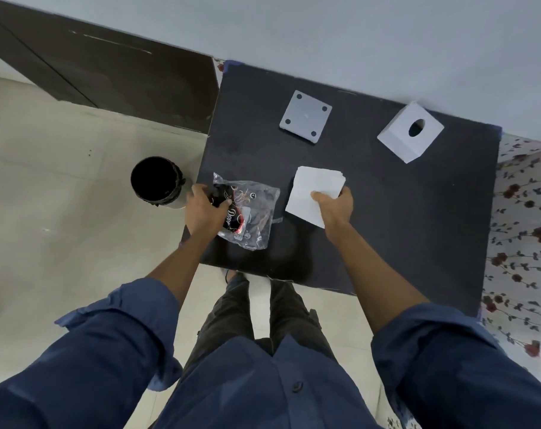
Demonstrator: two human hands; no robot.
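A crumpled clear plastic wrapper with black and red print lies near the left edge of the black table. My left hand grips the wrapper's left end, fingers curled round it. To the right, a stack of white paper napkins sits on the table. My right hand holds that stack at its near right corner, thumb on top and fingers curled under its edge.
A white box lid with an oval hole lies at the back right. A grey square base with four dark dots lies at the back middle. A black-lined bin stands on the floor just left of the table. A floral cloth is at the right.
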